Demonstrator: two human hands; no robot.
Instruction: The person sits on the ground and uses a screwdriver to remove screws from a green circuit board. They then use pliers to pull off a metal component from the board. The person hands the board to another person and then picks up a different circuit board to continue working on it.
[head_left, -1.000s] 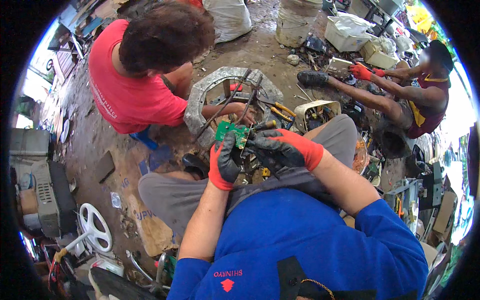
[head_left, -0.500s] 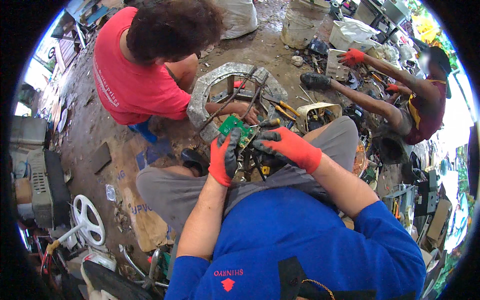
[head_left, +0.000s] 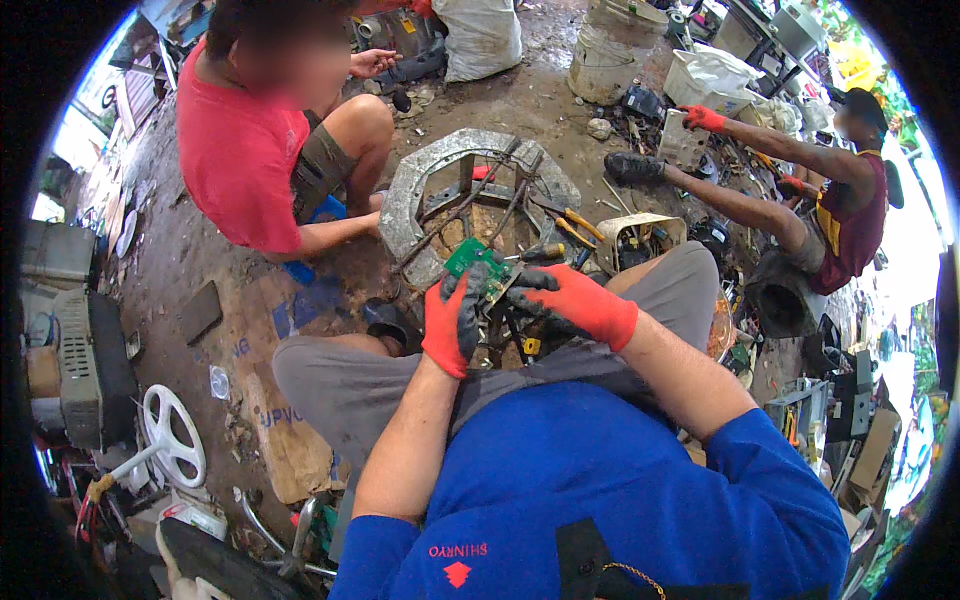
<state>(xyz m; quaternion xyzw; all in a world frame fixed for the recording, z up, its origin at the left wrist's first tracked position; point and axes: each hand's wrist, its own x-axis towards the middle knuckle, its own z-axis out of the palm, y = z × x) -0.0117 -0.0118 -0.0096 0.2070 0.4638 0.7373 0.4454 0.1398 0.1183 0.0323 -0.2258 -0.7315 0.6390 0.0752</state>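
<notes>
A green circuit board is held up over my lap, tilted, with small parts on its face. My left hand, in a red glove with dark fingers, grips its lower left side. My right hand, gloved alike, has its fingers closed at the board's lower right edge; the fingertips are partly hidden. Just beyond the right fingers is a yellow-and-black tool handle. Past the board stands a grey ring-shaped metal frame with dark rods across it.
Pliers with yellow handles lie right of the frame, next to an open cream container of scrap. One person in red crouches at far left; another sits at right, holding a pale panel. A white wheel stands at lower left.
The person in red has leaned back and drawn a hand out of the ring frame. The person at right has shifted a gloved hand onto the panel. My hands hardly moved.
</notes>
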